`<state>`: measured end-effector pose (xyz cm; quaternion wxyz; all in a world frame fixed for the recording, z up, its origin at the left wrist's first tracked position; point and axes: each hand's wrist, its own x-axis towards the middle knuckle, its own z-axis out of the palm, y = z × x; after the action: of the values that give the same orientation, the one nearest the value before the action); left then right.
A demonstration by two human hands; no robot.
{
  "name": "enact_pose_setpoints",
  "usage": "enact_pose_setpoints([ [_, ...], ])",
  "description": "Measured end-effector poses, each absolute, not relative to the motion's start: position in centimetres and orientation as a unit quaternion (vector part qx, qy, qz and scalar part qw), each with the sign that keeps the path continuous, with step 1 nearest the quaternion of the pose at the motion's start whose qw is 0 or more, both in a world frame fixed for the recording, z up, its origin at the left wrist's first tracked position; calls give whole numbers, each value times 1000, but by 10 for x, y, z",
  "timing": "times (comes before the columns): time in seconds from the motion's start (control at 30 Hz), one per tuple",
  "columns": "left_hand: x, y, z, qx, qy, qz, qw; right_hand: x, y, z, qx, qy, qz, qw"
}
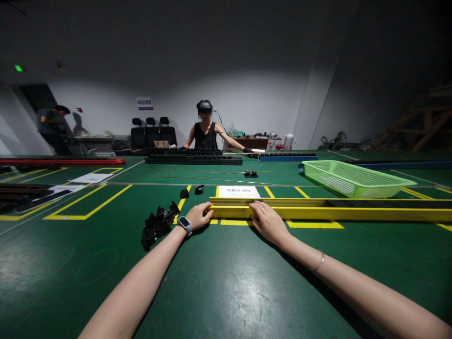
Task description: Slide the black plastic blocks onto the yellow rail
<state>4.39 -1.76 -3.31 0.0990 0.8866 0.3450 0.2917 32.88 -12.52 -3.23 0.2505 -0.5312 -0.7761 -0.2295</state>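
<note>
A long yellow rail with a channel along its top runs from in front of me to the right edge. My left hand, with a banded watch on its wrist, is closed around the rail's left end. My right hand reaches over the near wall with bent fingers. A small black plastic block shows in the channel at its fingertips, partly hidden by the hand. Left of my left hand lies a loose heap of black plastic blocks. Two more blocks, one of them a black block, lie beyond it.
A light green basket stands behind the rail, near a printed white sheet. Dark rails and a blue rail lie across the far side, where a person works. Red rails are at left.
</note>
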Motion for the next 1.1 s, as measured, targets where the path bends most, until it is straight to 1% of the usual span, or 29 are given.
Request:
enact_pose_setpoints([
  [1.1, 44, -19, -31, 885, 351, 287, 103, 372, -132, -36, -538, -768, -264, 229],
])
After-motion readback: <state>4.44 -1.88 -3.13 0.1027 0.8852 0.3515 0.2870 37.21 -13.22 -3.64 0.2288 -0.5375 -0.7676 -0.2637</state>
